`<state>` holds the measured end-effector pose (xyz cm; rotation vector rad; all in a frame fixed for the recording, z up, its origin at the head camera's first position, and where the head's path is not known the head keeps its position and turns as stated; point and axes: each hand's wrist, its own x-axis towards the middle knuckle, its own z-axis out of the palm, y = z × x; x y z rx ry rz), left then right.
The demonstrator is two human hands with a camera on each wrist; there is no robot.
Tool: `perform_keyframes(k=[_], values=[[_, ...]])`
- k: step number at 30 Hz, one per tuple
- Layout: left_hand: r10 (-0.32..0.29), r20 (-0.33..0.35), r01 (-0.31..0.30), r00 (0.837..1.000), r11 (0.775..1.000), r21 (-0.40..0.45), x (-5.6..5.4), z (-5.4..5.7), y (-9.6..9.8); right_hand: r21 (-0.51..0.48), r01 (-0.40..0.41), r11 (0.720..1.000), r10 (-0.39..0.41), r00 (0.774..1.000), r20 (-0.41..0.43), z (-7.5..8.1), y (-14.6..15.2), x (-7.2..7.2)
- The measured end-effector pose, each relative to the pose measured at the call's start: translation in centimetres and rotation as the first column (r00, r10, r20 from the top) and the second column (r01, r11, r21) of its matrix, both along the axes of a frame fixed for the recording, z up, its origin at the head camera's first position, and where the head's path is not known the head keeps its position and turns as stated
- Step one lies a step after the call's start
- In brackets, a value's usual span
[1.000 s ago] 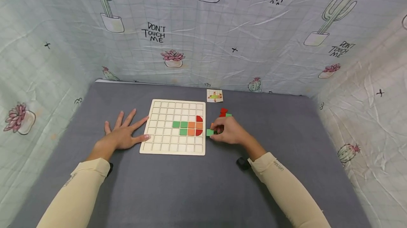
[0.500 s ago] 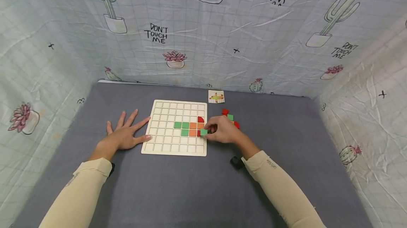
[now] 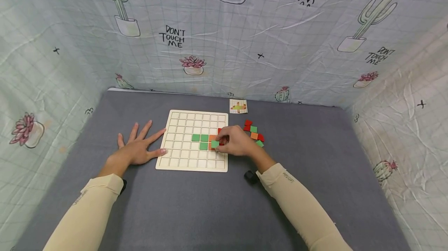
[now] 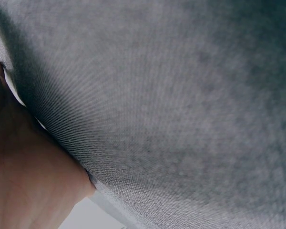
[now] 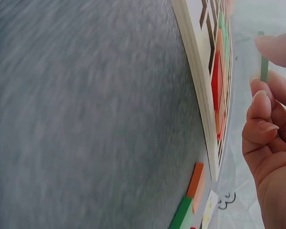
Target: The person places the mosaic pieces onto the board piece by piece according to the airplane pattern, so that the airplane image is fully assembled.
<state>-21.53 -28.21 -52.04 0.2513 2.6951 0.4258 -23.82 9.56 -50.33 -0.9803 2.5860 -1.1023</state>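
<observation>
A pale wooden grid board (image 3: 182, 158) lies flat on the grey cloth. Green tiles (image 3: 200, 137) sit in its cells, beside orange tiles (image 3: 212, 137) and red pieces that are partly covered by the right hand. Between thumb and fingers, my right hand (image 3: 235, 141) pinches a green square tile (image 3: 215, 144) above the board's right part. In the right wrist view this green tile (image 5: 264, 69) shows edge-on, raised off the board. My left hand (image 3: 135, 150) rests with fingers spread, thumb and index fingertip touching the board's left edge; only its palm side (image 4: 33, 176) shows in the left wrist view.
Right of the board lie several loose pieces: red pieces (image 3: 247, 125), green tiles (image 3: 253, 129) and an orange tile (image 3: 254, 136). A small pattern card (image 3: 238, 106) lies behind them. A printed curtain (image 3: 224, 41) stands around the table's back and sides.
My right hand has carried the green tile leftward from the loose pieces to over the board's orange tiles. My left hand has stayed at the board's left edge.
</observation>
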Motion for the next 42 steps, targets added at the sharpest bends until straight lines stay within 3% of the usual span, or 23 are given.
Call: perform_keyframes(k=[6, 14, 24, 42], values=[[0.011, -0.009, -0.011, 1.000, 1.000, 0.005, -0.3, -0.4, -0.3, -0.005, -0.023, 1.000, 0.023, 1.000, -0.012, -0.1, -1.4, -0.2], [-0.001, 0.005, 0.001, 1.000, 1.000, -0.024, -0.2, 0.4, 0.0, -0.012, -0.034, 0.999, 0.034, 0.999, -0.001, -0.1, -3.0, -0.3], [0.008, -0.023, -0.007, 1.000, 1.000, 0.028, -0.4, -0.5, -0.4, 0.031, -0.039, 0.999, 0.040, 0.999, -0.018, -0.2, -4.4, -0.1], [-0.006, 0.008, 0.006, 1.000, 1.000, -0.012, -0.2, 0.4, 0.0, 0.064, -0.003, 0.998, 0.005, 1.000, -0.024, -0.8, -6.0, -0.3]])
